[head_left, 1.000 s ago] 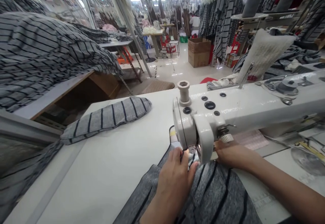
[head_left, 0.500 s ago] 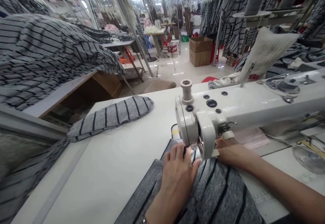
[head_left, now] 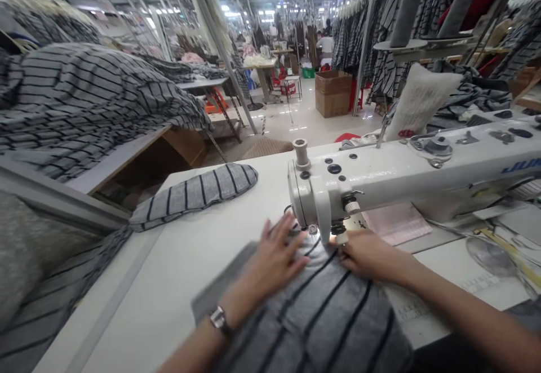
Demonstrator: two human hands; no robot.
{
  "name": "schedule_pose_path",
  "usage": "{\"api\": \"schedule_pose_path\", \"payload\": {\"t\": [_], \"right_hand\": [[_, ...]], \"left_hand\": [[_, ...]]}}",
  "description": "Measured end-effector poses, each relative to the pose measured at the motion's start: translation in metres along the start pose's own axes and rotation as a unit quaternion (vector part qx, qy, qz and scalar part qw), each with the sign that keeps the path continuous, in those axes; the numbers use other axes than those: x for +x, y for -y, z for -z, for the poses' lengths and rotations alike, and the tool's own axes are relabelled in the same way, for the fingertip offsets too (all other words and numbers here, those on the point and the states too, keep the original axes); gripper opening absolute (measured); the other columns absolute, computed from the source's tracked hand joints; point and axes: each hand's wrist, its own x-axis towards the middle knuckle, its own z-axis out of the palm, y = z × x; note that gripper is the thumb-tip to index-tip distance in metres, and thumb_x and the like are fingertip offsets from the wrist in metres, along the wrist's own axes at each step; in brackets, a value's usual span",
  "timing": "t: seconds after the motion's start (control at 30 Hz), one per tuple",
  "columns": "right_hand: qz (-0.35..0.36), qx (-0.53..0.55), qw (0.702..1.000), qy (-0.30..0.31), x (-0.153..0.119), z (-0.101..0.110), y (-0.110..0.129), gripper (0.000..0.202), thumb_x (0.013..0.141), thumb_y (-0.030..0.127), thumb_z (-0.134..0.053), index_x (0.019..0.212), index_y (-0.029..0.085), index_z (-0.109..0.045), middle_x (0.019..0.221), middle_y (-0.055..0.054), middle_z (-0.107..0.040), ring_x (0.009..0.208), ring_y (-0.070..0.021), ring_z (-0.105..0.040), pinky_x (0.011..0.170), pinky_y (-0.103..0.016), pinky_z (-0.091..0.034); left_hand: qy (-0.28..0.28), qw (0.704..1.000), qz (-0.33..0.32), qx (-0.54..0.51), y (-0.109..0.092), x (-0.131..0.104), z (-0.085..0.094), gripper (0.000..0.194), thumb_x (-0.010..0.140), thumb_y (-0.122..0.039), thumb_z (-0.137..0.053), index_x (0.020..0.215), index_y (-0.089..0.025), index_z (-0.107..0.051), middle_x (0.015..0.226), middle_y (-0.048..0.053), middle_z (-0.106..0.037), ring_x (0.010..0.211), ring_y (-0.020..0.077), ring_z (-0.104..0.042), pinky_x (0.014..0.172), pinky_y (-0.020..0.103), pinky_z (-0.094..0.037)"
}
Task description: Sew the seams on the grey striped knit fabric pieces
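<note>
The left hand (head_left: 274, 257) now lies flat with fingers (head_left: 284, 232) spread, grasping nothing, on the grey striped cloth (head_left: 313, 311); a moment ago those fingers were bunched at the needle. The right hand (head_left: 367, 254), also flat and open, presses the cloth beside the needle foot of the white sewing machine (head_left: 380, 176). The cloth lies on the bench (head_left: 203, 260), apparently feeding through. A folded striped piece (head_left: 198, 192) lies well apart.

I see the fabric (head_left: 321, 316), grey with thin dark stripes, lying flat on the white surface (head_left: 203, 260) and spreading toward me off its near edge. Its far end sits under the sewing machine (head_left: 380, 176) head, at the needle. The stripes run from the needle toward me, fanning slightly.
</note>
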Motion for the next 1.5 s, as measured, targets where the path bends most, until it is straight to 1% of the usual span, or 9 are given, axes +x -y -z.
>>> {"api": "schedule_pose_path", "payload": {"t": [0.13, 0.5, 0.67, 0.83, 0.93, 1.07, 1.2, 1.33, 1.5], "right_hand": [[0.109, 0.035, 0.991, -0.071, -0.006, -0.012, 0.008, 0.036, 0.099, 0.025, -0.048, 0.134, 0.021, -0.055, 0.088, -0.004, -0.069, 0.069, -0.0156, -0.061, 0.057, -0.026, -0.036], [0.152, -0.046, 0.985, -0.074, -0.003, -0.021, 0.006, 0.032, 0.103, 0.024, -0.043, 0.131, 0.018, -0.058, 0.073, -0.002, -0.063, 0.055, -0.0127, -0.047, 0.049, -0.026, -0.021], [0.018, 0.179, 0.979, -0.095, -0.070, 0.004, 0.026, 0.025, 0.100, 0.022, -0.046, 0.106, 0.015, -0.070, 0.077, -0.004, -0.066, 0.067, -0.0141, -0.057, 0.060, -0.024, -0.037], [0.054, 0.463, 0.879, 0.102, -0.120, -0.055, 0.089, 0.020, 0.090, 0.035, -0.068, 0.103, 0.021, -0.074, 0.087, -0.003, -0.073, 0.078, -0.0166, -0.067, 0.072, -0.022, -0.049], [-0.094, 0.495, 0.863, 0.022, -0.098, -0.104, 0.139, 0.046, 0.088, 0.042, -0.068, 0.128, 0.020, -0.062, 0.132, -0.012, -0.061, 0.119, -0.0277, -0.057, 0.102, -0.039, -0.043], [-0.084, 0.620, 0.765, -0.153, -0.073, -0.134, 0.180, 0.040, 0.098, 0.049, -0.046, 0.089, 0.018, -0.071, 0.088, -0.004, -0.072, 0.087, -0.0190, -0.067, 0.083, -0.027, -0.050], [-0.016, 0.532, 0.812, -0.240, -0.102, -0.137, 0.166, 0.050, 0.098, 0.055, -0.043, 0.078, 0.017, -0.069, 0.076, -0.007, -0.067, 0.067, -0.0156, -0.061, 0.065, -0.025, -0.048], [-0.078, 0.534, 0.820, -0.192, -0.127, -0.132, 0.139, 0.047, 0.100, 0.050, -0.045, 0.073, 0.017, -0.064, 0.076, -0.006, -0.062, 0.069, -0.0149, -0.059, 0.064, -0.025, -0.046], [-0.119, 0.567, 0.789, -0.205, -0.115, -0.128, 0.142, 0.038, 0.096, 0.050, -0.050, 0.075, 0.019, -0.058, 0.075, -0.003, -0.060, 0.069, -0.0151, -0.057, 0.063, -0.026, -0.045]], "left_hand": [[-0.008, 1.000, 0.001, -0.013, 0.032, 0.011, 0.019, 0.032, 0.097, -0.041, -0.045, 0.100, -0.019, -0.068, 0.107, 0.012, -0.067, 0.115, 0.0298, -0.057, 0.109, 0.057, -0.035], [0.033, 0.996, -0.007, -0.086, -0.007, 0.032, -0.001, 0.023, 0.096, -0.021, -0.043, 0.099, -0.015, -0.065, 0.098, 0.009, -0.068, 0.106, 0.0243, -0.064, 0.099, 0.043, -0.051], [0.024, 0.990, -0.010, -0.137, -0.070, -0.016, 0.039, 0.034, 0.102, -0.033, -0.036, 0.105, -0.011, -0.063, 0.118, 0.014, -0.064, 0.109, 0.0227, -0.065, 0.091, 0.033, -0.057], [-0.045, 0.979, -0.021, -0.200, -0.118, -0.081, 0.048, 0.011, 0.093, -0.017, -0.053, 0.100, -0.017, -0.062, 0.121, 0.013, -0.069, 0.122, 0.0278, -0.061, 0.106, 0.046, -0.050], [-0.014, 0.912, 0.158, -0.379, -0.109, -0.093, 0.045, 0.017, 0.097, -0.019, -0.044, 0.094, -0.022, -0.061, 0.120, 0.008, -0.070, 0.116, 0.0232, -0.065, 0.103, 0.042, -0.052], [-0.014, 0.776, 0.401, -0.487, -0.088, -0.094, 0.043, 0.028, 0.094, -0.047, -0.050, 0.092, -0.022, -0.064, 0.103, 0.005, -0.074, 0.102, 0.0245, -0.069, 0.091, 0.037, -0.057], [-0.027, 0.732, 0.464, -0.498, -0.065, -0.088, 0.045, 0.038, 0.085, -0.060, -0.056, 0.087, -0.023, -0.066, 0.083, 0.002, -0.072, 0.082, 0.0224, -0.069, 0.071, 0.032, -0.059], [0.056, 0.818, 0.346, -0.456, -0.052, -0.070, 0.061, 0.034, 0.096, -0.047, -0.045, 0.080, -0.023, -0.064, 0.082, 0.002, -0.073, 0.074, 0.0209, -0.070, 0.061, 0.030, -0.058], [0.065, 0.976, -0.092, -0.186, -0.084, -0.056, 0.072, 0.023, 0.098, -0.020, -0.045, 0.098, -0.022, -0.068, 0.118, 0.001, -0.073, 0.117, 0.0222, -0.064, 0.114, 0.042, -0.035]]}}
